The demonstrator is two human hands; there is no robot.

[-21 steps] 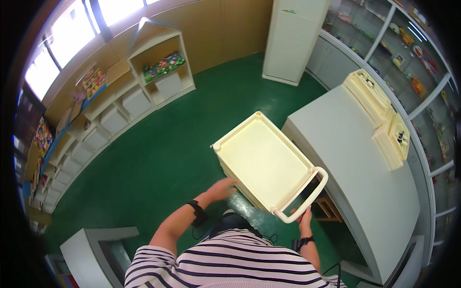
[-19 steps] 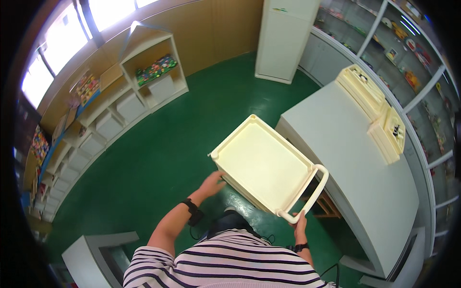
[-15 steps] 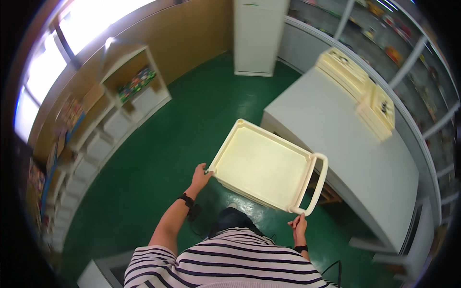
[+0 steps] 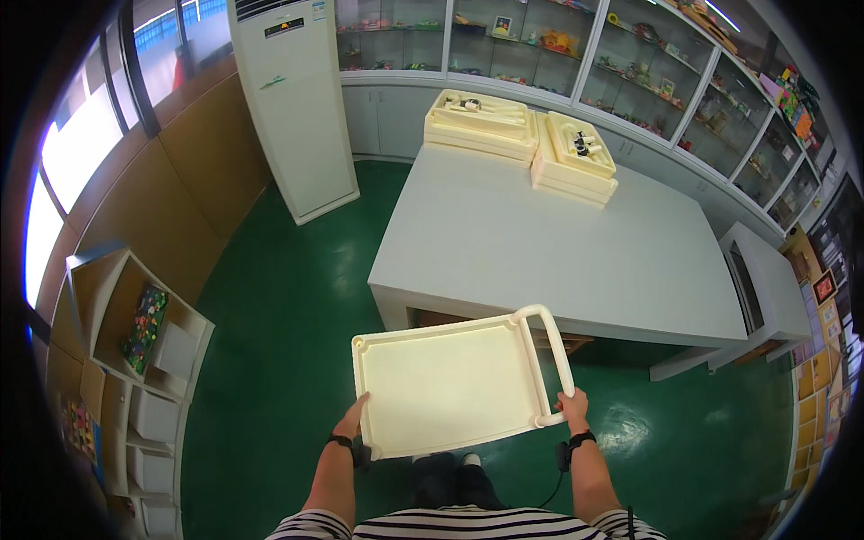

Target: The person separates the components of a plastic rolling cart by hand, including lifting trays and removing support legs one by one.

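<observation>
Above the green floor (image 4: 270,360), cream tray (image 4: 450,387) held level, left hand (image 4: 351,421) gripping near-left corner, right hand (image 4: 572,407) closed around tubular handle (image 4: 551,360), bench (image 4: 558,243) just beyond.

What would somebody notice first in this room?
Probably the big cream tray in the middle, gripped by the left hand at its near-left corner and the right hand at its loop handle. Just beyond stands a large pale grey table, with stacked cream trays at its far end.

Beyond the grip stands a large pale grey table (image 4: 576,243) bearing stacked cream plastic trays (image 4: 520,135); a tall white air-conditioner cabinet (image 4: 292,108) stands farther left on the green floor (image 4: 270,306).
</observation>
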